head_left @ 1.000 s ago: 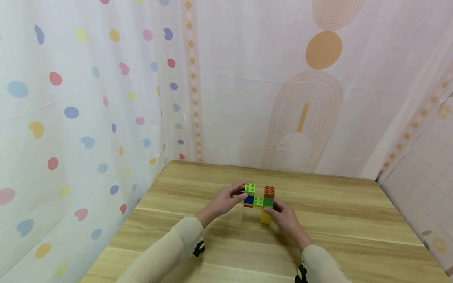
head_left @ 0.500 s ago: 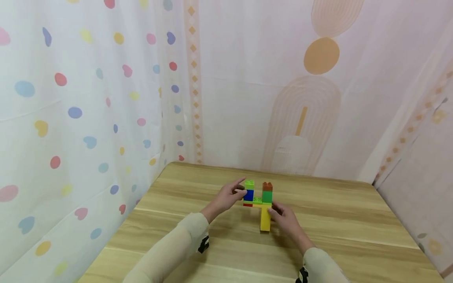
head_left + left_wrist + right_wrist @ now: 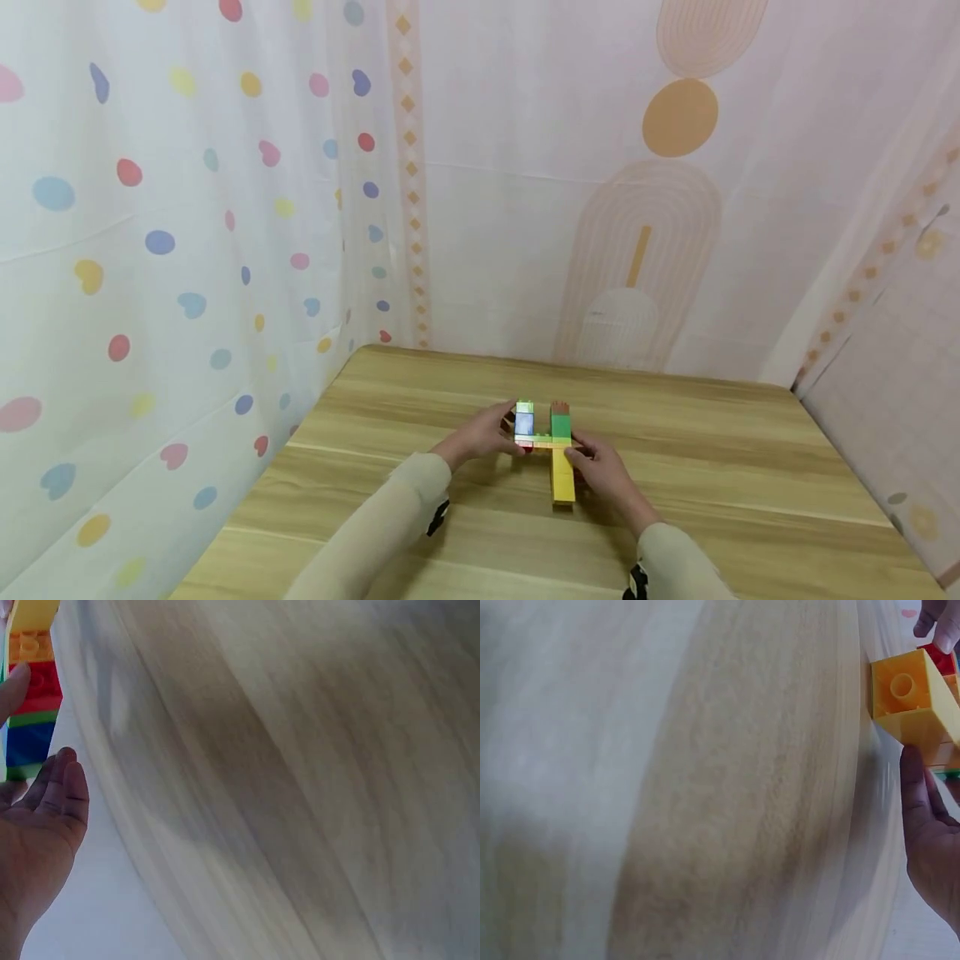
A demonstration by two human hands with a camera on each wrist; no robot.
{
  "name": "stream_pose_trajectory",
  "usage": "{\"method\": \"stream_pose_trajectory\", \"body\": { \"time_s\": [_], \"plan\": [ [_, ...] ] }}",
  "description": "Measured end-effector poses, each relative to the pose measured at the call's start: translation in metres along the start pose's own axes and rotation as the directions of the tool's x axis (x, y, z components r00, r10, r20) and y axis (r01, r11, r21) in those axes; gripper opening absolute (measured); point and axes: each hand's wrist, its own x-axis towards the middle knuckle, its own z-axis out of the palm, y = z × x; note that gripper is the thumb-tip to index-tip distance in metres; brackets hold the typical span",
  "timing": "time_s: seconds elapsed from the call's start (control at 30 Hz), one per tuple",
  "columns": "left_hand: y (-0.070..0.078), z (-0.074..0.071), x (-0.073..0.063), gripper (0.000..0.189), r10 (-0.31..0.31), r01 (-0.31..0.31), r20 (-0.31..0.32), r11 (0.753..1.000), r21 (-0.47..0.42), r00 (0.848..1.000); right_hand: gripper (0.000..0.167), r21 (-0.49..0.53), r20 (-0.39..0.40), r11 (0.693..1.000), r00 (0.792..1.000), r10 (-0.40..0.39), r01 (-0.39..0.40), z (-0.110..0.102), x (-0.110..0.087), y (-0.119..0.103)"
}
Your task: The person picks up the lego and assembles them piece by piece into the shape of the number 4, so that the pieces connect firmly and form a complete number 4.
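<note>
A built shape of toy building bricks [image 3: 561, 427] is held up between both hands, tilted so its yellow column [image 3: 562, 475] points down toward the near side. Blue brick [image 3: 30, 742] and light green bricks form its left stack, with a red brick [image 3: 43, 688] at the bottom. My left hand [image 3: 483, 433] grips that stack, thumb on the red brick and fingers by the far green end. My right hand [image 3: 606, 471] pinches the yellow column by its side. In the right wrist view the hollow underside of the yellow brick [image 3: 901, 686] shows.
Below the hands lies a wood-grain table [image 3: 712, 467]. A dotted curtain [image 3: 187, 275] hangs at the left, and a pale patterned curtain [image 3: 495, 250] hangs behind the table's far edge.
The brick shape has tipped back, so its stud tops show less and the yellow column shows longer. It sits slightly lower. My left thumb has shifted from the blue brick down to the red one.
</note>
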Motion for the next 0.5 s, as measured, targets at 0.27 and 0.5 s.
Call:
{"method": "stream_pose_trajectory", "body": {
  "time_s": [0.27,0.5],
  "plan": [
    [-0.01,0.007,0.007,0.07,-0.047,0.043,0.056,0.997,0.057,0.997,0.04,0.022,0.053,0.997,0.996,0.068,-0.07,0.002,-0.001,0.006],
    [-0.013,0.009,0.008,0.069,-0.081,0.079,0.069,0.997,0.022,0.994,0.042,0.005,0.046,0.996,0.995,0.09,-0.09,0.0,0.001,0.008]
  ]
}}
